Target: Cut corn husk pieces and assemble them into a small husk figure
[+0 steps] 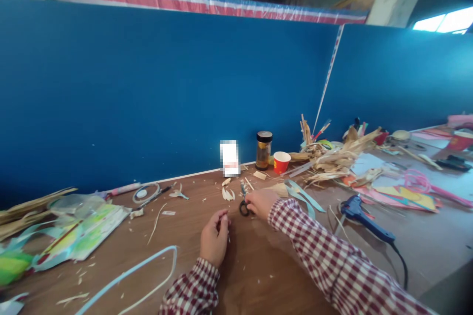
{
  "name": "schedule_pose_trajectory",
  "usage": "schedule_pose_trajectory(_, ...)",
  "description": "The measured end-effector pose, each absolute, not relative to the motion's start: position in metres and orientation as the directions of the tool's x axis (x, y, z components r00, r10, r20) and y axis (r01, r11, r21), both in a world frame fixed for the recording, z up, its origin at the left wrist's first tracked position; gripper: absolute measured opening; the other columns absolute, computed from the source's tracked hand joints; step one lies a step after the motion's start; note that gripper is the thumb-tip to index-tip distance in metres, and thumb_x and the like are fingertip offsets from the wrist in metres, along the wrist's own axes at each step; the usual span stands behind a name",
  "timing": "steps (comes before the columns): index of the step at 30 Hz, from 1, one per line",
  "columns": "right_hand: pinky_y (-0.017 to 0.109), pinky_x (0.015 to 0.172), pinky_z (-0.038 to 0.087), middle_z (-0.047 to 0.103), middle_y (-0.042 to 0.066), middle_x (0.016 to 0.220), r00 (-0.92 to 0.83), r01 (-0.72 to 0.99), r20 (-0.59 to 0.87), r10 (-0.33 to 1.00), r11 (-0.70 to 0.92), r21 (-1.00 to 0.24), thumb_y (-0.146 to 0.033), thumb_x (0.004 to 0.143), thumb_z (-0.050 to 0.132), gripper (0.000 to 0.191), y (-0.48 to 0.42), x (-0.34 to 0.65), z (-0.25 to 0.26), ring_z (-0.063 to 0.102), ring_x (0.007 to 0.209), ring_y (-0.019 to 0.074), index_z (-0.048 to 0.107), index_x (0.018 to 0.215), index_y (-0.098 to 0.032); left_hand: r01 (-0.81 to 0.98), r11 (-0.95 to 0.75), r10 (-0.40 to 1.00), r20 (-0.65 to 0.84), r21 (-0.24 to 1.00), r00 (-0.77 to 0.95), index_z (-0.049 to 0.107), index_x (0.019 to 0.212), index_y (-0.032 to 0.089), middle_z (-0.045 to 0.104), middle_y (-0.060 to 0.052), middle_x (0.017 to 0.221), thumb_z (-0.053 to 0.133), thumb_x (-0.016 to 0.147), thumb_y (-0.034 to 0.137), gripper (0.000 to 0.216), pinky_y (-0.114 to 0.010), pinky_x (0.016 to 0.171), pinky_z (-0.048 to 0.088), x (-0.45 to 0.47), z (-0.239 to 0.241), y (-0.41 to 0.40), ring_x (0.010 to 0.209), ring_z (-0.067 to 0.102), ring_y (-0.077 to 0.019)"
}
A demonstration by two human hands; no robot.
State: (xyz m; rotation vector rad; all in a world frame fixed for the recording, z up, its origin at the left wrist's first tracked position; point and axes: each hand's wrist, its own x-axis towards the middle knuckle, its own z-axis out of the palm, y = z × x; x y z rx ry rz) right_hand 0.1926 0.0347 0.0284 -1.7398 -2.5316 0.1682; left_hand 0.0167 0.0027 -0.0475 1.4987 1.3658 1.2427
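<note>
My right hand [260, 203] rests on the brown table [266, 266], closed around the black handles of a small pair of scissors [243, 200] whose blades point away from me. My left hand [214, 237] lies a little nearer, fingers curled in a pinch around something thin and pale that I cannot make out. Both sleeves are red-and-white check. Pale husk scraps [227, 193] lie just beyond the scissors.
A blue glue gun [364, 217] with a black cord lies to the right. A brown jar [263, 150] and a red paper cup [281, 162] stand by the blue wall. Dried husks [334, 155] pile behind them. Coloured paper [79, 234] and a pale blue strip [129, 273] lie left.
</note>
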Motion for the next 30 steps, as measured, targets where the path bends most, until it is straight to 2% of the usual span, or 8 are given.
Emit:
schedule_pose_trajectory(8,0.029,0.072,0.04,0.063,0.006,0.092,-0.31,0.941,0.036,0.95,0.312,-0.129,-0.031,0.082,0.045,0.021,0.058,0.168,0.022,0.056,0.088,0.0199,0.062,0.091,-0.022,0.258,-0.143,0.987,0.157,0.955,-0.035,0.058,0.102,0.013,0.066,-0.007,0.075,0.046,0.076,0.044,0.043,-0.029,0.058,0.049,0.017,-0.049,0.004,0.065,0.062,-0.0175)
schedule_pose_trajectory(13,0.03,0.077,0.039,0.06,0.007,0.099,-0.303,0.943,0.061,0.951,0.309,-0.122,-0.032,0.079,0.05,0.023,0.069,0.149,0.014,0.054,0.092,0.0198,0.061,0.095,-0.021,0.289,-0.169,0.983,0.181,0.942,-0.014,0.057,0.102,0.014,0.066,-0.009,0.084,0.044,0.078,0.039,0.038,-0.033,0.07,0.048,0.016,-0.05,0.004,0.075,0.062,-0.0196)
schedule_pose_trajectory(17,0.031,0.074,0.041,0.062,0.009,0.095,-0.294,0.948,0.034,0.955,0.296,-0.117,-0.029,0.077,0.053,0.02,0.074,0.141,0.011,0.057,0.086,0.0208,0.062,0.089,-0.018,0.314,-0.186,0.979,0.204,0.931,-0.024,0.059,0.1,0.015,0.067,-0.008,0.086,0.045,0.078,0.037,0.034,-0.036,0.074,0.046,0.016,-0.049,0.005,0.078,0.061,-0.0204)
schedule_pose_trajectory(25,0.032,0.073,0.041,0.064,0.011,0.091,-0.269,0.951,0.021,0.963,0.269,-0.152,-0.028,0.079,0.047,0.02,0.076,0.138,0.011,0.058,0.086,0.0222,0.063,0.086,-0.017,0.346,-0.214,0.967,0.248,0.914,-0.057,0.061,0.095,0.016,0.067,-0.007,0.085,0.045,0.077,0.035,0.03,-0.034,0.073,0.046,0.017,-0.043,0.002,0.08,0.061,-0.0201)
schedule_pose_trajectory(30,0.03,0.075,0.039,0.063,0.007,0.093,-0.273,0.934,0.066,0.96,0.281,-0.222,-0.03,0.082,0.044,0.021,0.082,0.122,0.022,0.056,0.088,0.0197,0.061,0.089,-0.02,0.296,-0.155,0.974,0.195,0.943,-0.113,0.061,0.081,0.016,0.062,-0.004,0.064,0.041,0.079,0.042,0.033,-0.029,0.056,0.047,0.015,-0.042,0.003,0.059,0.059,-0.0171)
